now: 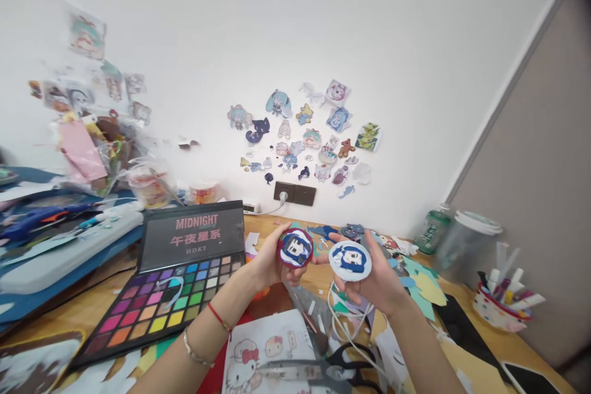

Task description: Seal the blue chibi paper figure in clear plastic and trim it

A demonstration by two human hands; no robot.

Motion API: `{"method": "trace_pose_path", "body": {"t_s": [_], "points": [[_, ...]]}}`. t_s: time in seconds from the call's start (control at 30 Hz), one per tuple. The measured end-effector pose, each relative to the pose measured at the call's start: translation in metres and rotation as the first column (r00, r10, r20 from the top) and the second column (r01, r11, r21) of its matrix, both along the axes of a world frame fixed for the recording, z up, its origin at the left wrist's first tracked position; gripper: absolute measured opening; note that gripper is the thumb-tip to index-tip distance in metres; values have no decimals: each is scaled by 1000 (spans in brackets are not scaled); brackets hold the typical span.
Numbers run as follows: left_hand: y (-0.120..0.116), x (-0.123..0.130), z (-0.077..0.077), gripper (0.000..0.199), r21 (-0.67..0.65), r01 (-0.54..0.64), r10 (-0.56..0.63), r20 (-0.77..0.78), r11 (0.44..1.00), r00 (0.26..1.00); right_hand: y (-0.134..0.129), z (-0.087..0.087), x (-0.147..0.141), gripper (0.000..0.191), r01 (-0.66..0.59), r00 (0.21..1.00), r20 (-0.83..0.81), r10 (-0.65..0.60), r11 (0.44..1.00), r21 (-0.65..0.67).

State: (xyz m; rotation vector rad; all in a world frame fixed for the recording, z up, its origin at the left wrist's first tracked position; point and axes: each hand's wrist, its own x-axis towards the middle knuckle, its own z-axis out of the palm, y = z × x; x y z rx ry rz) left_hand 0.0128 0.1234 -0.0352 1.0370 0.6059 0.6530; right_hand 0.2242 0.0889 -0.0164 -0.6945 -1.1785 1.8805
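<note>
Between the fingers and thumb of my left hand (268,258) is a red-rimmed round badge (295,249), its face turned toward me and showing a white and blue character. Level with it, my right hand (382,277) holds a white-rimmed round badge (351,261) with a similar blue and white figure; its fingers lie behind and around the edge. The two badges are side by side, a little apart, above the cluttered table. Black-handled scissors (323,372) lie below them, across a Hello Kitty sheet (244,351).
An open eyeshadow palette (191,240) stands at left. Paper scraps (427,288) and a white cable (339,320) cover the middle and right. A pen holder (498,308), green bottle (434,231) and lidded clear bin (466,249) stand at right. Stickers (311,138) dot the wall.
</note>
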Motion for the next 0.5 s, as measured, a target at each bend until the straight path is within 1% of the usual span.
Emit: {"method": "trace_pose_path", "body": {"t_s": [0.07,0.13,0.23,0.3,0.37,0.43,0.5], "points": [[2,-4,1,79,1,49,-49,-14,999,999,-2,0,3,59,-6,1000,30,5,999,33],[3,-7,1,83,15,89,-88,-50,996,995,-4,-1,7,60,13,998,54,-17,997,78],[3,-11,2,81,59,139,-128,-154,989,980,-7,-2,12,60,-4,990,138,-11,994,106],[-1,-12,4,75,90,177,-152,-240,980,959,-8,-1,11,59,-55,973,226,37,996,76],[-6,-13,6,72,98,222,-181,-319,970,930,-9,-1,8,63,-95,942,326,80,995,31],[-11,-12,8,74,83,257,-207,-383,963,900,-11,-1,3,67,-145,892,430,135,989,-10],[-14,-10,7,74,64,271,-218,-430,961,876,-13,-1,-2,71,-217,824,524,214,975,-57]]}}
